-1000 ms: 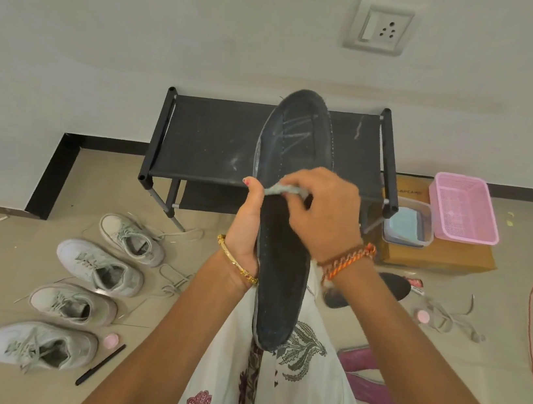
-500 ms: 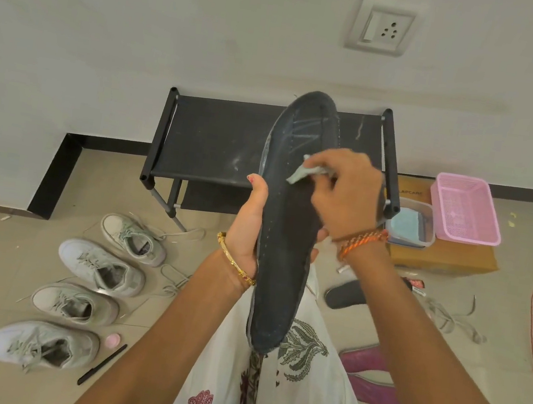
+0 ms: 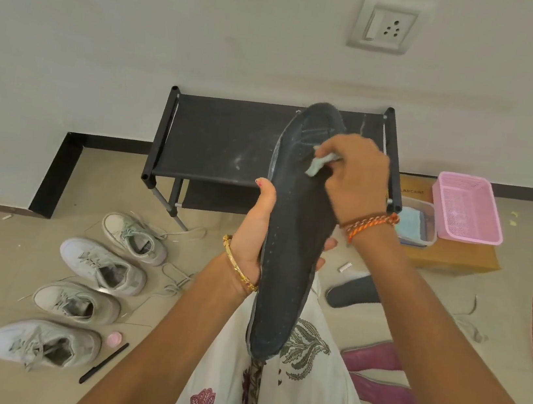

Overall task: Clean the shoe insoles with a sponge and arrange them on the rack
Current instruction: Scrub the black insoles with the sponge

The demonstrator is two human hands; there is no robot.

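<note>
Above the tiled floor [image 3: 4,254], facing the black rack [image 3: 225,141], you are gripping an insole [image 3: 288,256] in your left hand [image 3: 252,234] while your right hand [image 3: 354,176] is pinching a sponge [image 3: 319,165] against it.

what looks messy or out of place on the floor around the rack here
Loose laces trail across the floor beside the four sneakers. Another insole lies on the floor, not on the rack, whose top shelf shows pale smudges. A small white scrap lies near it.
</note>
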